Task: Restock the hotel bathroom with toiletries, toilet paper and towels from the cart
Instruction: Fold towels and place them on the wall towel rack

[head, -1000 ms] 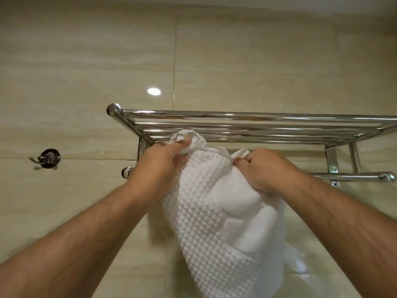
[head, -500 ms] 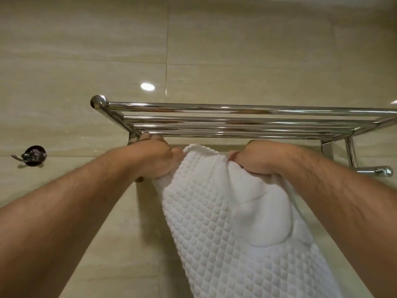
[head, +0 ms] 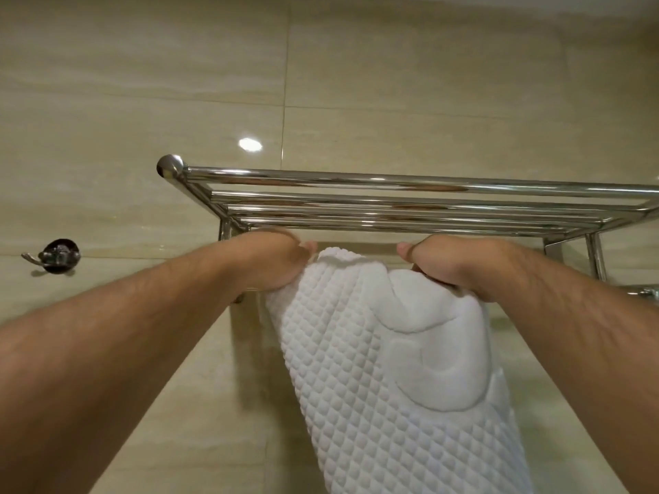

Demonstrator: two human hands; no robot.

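Two hands hold a white towel [head: 374, 369] up just under a chrome rack [head: 392, 205].

Bare forearms reach in from both bottom corners, and the waffle-textured towel with its smooth raised emblem hangs at lower centre. At mid-frame the left hand [head: 274, 260] grips its upper left edge and the right hand [head: 449, 265] grips its upper right, fingers curled into the cloth and thumbs pointing inward. Just above them the rack's bars run to the right edge. Behind, a hook [head: 57, 256] sits on the beige tiled wall [head: 142, 83] at centre left.
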